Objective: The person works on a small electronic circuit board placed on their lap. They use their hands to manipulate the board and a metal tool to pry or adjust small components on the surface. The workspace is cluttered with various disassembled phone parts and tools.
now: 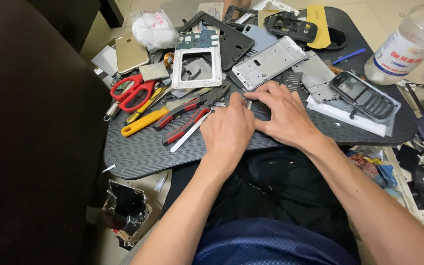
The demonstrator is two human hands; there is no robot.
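Far left on the dark board [138,157] lie red scissors [132,92] and a yellow tool [144,121], then red-handled pliers [187,109] and a white spudger [188,132] just beside the left hand [227,130]. That hand rests knuckles up, fingers curled and pressed down on a small metal part [247,101] at the board's middle, and the right hand [283,115] meets it there, fingertips pinching the same part. Behind them sits a silver frame [267,63], further right a black keypad phone [365,94], and a clear bottle [408,41] at the edge.
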